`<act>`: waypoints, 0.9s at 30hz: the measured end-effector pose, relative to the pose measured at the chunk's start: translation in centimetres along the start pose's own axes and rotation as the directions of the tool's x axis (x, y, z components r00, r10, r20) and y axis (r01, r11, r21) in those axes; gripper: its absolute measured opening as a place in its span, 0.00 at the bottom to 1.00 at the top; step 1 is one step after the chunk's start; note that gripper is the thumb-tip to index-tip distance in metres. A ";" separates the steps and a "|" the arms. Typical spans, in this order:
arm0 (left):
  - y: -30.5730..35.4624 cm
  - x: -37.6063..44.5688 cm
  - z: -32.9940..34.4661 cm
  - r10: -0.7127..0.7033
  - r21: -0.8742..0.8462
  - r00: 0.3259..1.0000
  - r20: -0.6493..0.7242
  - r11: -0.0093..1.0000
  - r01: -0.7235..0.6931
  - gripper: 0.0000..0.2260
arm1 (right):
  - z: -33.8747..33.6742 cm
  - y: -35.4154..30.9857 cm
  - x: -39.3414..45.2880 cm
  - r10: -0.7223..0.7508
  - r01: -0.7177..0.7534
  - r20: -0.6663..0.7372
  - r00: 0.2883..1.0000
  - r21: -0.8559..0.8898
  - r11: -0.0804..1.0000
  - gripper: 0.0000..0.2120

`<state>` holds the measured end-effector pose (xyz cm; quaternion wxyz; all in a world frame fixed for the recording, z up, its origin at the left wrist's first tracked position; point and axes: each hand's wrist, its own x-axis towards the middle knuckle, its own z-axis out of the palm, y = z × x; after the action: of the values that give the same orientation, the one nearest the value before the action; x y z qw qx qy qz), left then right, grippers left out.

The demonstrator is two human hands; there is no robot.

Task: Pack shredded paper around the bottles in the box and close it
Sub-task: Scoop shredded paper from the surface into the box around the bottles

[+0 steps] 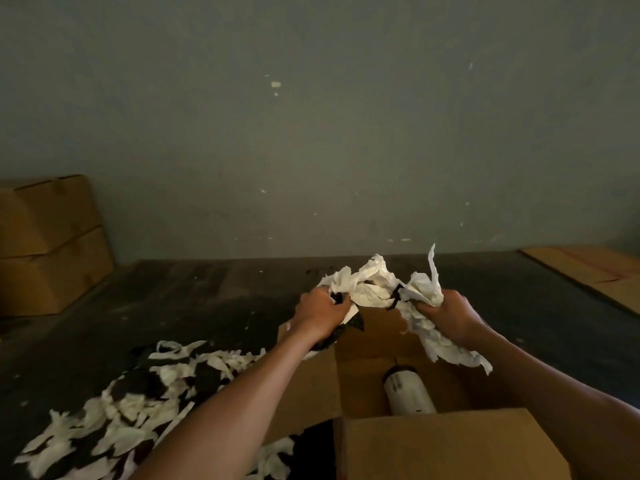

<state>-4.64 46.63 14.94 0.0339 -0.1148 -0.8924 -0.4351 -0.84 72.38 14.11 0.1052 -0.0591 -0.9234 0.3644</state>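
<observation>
Open cardboard box point(408, 355), brown, matte, flaps up; near flap fills the bottom edge of the view and hides the box floor behind it. Inside the box: one bottle point(408, 393), white smooth cylinder with a dark cap end, lying tilted, lower part cut off by the near flap. Any other bottles are not visible.

Above the far rim of the box: a crumpled wad of paper point(377, 282), white with black patches, thin and wrinkled, torn edges. Left hand point(320, 315) is fisted around the wad's left end, knuckles up. Right hand point(450, 315) is clenched on its right end; a ragged strip hangs from it over the box. Both forearms extend forward, bare.

Left of the box: loose pile of shredded paper point(131, 403) on the dark floor, flat torn strips, white and black. Far left of the box: two stacked closed cartons point(48, 244). Lighting dim; fine detail poor.
</observation>
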 end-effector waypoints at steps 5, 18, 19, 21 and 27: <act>2.0 1.9 7.7 -0.185 -0.178 0.982 0.026 0.966 0.186 0.13 | -0.2 6.5 3.1 0.083 -0.101 0.153 0.985 0.115 0.988 0.11; -1.5 1.3 13.2 -0.468 -0.035 0.732 0.495 0.831 0.555 0.42 | 1.1 12.1 7.4 0.210 -0.236 0.573 0.792 -0.029 0.971 0.47; -1.6 1.6 13.2 -0.488 -0.012 0.716 0.499 0.822 0.569 0.40 | 0.8 11.9 7.6 0.208 -0.214 0.565 0.799 -0.057 0.975 0.50; -1.4 1.9 13.7 -0.518 0.028 0.696 0.496 0.811 0.584 0.30 | 0.6 11.6 7.6 0.198 -0.162 0.519 0.832 -0.113 0.980 0.44; -2.4 0.2 16.0 -0.584 0.497 0.568 0.581 0.806 0.320 0.21 | 3.9 14.3 5.3 0.225 0.149 0.636 0.738 -0.479 0.865 0.21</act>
<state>-4.79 57.79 3.25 -0.4079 -0.0295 -0.8925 -0.1901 -6.49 81.16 2.36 -0.2624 0.0320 -0.9580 0.1109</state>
